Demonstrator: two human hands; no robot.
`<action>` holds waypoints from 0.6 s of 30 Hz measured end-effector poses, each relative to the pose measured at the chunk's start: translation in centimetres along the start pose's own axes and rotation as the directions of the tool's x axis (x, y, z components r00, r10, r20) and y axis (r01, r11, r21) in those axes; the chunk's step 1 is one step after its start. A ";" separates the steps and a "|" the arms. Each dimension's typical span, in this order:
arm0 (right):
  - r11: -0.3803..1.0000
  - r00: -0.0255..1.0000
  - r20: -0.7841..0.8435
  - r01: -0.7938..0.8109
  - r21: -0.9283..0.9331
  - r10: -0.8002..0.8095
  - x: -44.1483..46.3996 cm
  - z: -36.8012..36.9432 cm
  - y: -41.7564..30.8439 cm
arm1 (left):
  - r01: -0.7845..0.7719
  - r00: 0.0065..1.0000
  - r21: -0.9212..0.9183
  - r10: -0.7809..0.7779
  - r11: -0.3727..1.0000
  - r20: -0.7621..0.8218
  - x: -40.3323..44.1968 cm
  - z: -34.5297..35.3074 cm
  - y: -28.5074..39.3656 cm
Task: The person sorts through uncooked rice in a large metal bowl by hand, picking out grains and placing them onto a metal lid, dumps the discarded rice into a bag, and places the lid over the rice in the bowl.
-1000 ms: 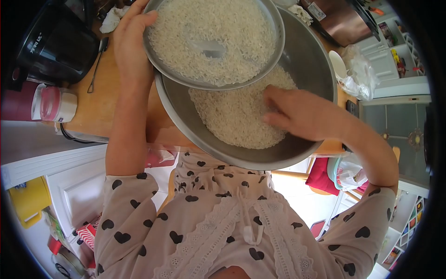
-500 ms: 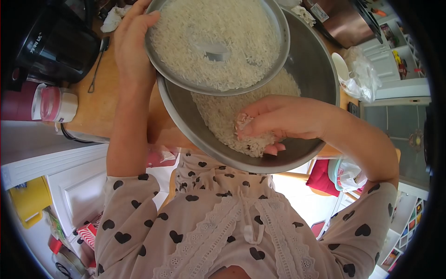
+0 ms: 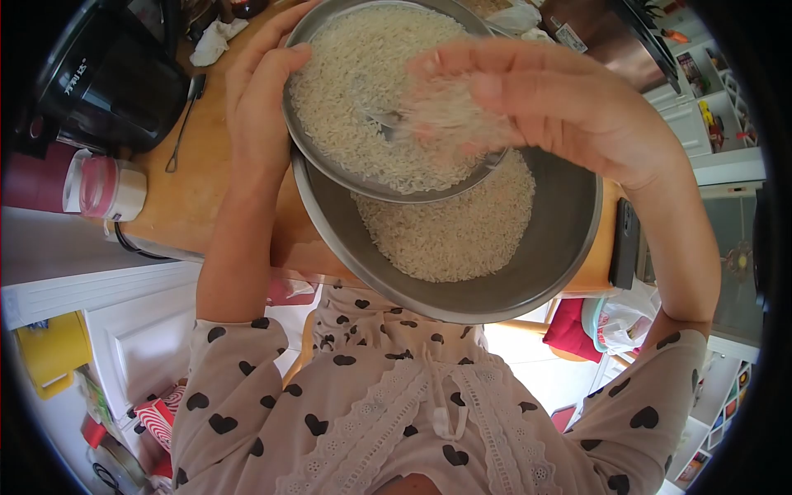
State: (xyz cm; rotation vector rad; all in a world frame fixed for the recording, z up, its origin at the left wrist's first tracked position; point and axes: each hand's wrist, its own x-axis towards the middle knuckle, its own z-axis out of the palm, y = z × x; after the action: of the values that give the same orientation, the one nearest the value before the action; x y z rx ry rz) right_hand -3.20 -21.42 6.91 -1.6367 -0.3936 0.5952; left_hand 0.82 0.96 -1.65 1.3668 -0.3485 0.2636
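My left hand (image 3: 262, 91) grips the left rim of a round metal plate (image 3: 295, 124), thumb on top. White rice (image 3: 355, 70) covers the plate, with a small bare shiny patch in the middle. My right hand (image 3: 544, 95) is over the plate's right side, fingers curled and blurred by motion, with a handful of rice (image 3: 454, 115) at its fingers; some grains look to be spilling onto the plate. Below the plate stands a large metal basin (image 3: 561, 214) with more rice (image 3: 454, 235) in its bottom. The plate covers the basin's upper left part.
A black kettle (image 3: 115, 82) and a jar with a pink label (image 3: 107, 186) stand left on the wooden table (image 3: 186, 186). A thin metal-handled tool (image 3: 183, 132) lies nearby. At the right are a copper-coloured pot (image 3: 606, 33) and a dark phone-like object (image 3: 624, 239).
My right hand has risen from the rice in the basin to above the plate, carrying rice. The plate, held by my left hand, has shifted slightly right and down.
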 end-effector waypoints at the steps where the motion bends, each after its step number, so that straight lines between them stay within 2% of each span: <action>1: 0.996 0.999 0.015 0.044 -0.074 -0.043 0.1 -0.4 -0.3 | 0.003 1.000 -0.021 -0.003 1.000 0.004 0.1 -0.1 -0.1; 3: 0.966 0.990 0.062 0.135 -0.219 -0.124 0.3 -1.6 -1.2 | 0.001 1.000 0.006 -0.001 1.000 -0.002 0.1 0.1 0.0; 6: 0.956 0.995 0.005 0.093 -0.277 -0.096 -1.4 -3.2 -1.5 | 0.027 1.000 0.033 -0.027 0.999 -0.006 0.0 0.0 0.1; 7: 0.957 1.000 0.021 -0.013 -0.290 0.020 -2.1 -4.0 -1.7 | 0.041 0.999 0.039 -0.041 0.998 -0.005 0.0 0.0 0.1; 9: 0.921 0.967 0.047 -0.222 -0.320 0.249 -3.4 -5.5 -2.1 | 0.066 0.998 -0.073 -0.065 0.995 0.015 0.1 0.5 0.4; 10: 0.884 0.958 0.040 -0.244 -0.398 0.282 -3.7 -5.8 -1.6 | 0.080 0.997 -0.128 -0.077 0.989 0.027 0.1 0.6 0.5; 12: 0.792 0.939 0.018 -0.281 -0.542 0.345 -4.3 -5.8 0.7 | 0.051 0.999 -0.113 -0.052 0.992 -0.003 0.1 0.6 0.2; 15: 0.490 0.954 -0.041 -0.190 -0.851 0.298 -4.1 -3.6 3.1 | 0.024 1.000 -0.131 -0.025 0.991 -0.004 0.3 0.4 -0.3; 18: 0.400 0.966 -0.055 -0.156 -0.903 0.252 -4.0 -1.8 5.1 | 0.013 1.000 -0.128 -0.014 0.992 -0.009 0.3 0.4 -0.4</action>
State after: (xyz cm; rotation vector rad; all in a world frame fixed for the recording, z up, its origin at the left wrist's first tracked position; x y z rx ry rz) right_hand -5.76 -25.91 2.68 -2.7755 -0.6583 0.6897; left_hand 1.28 0.53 -1.85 1.2411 -0.3423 0.2328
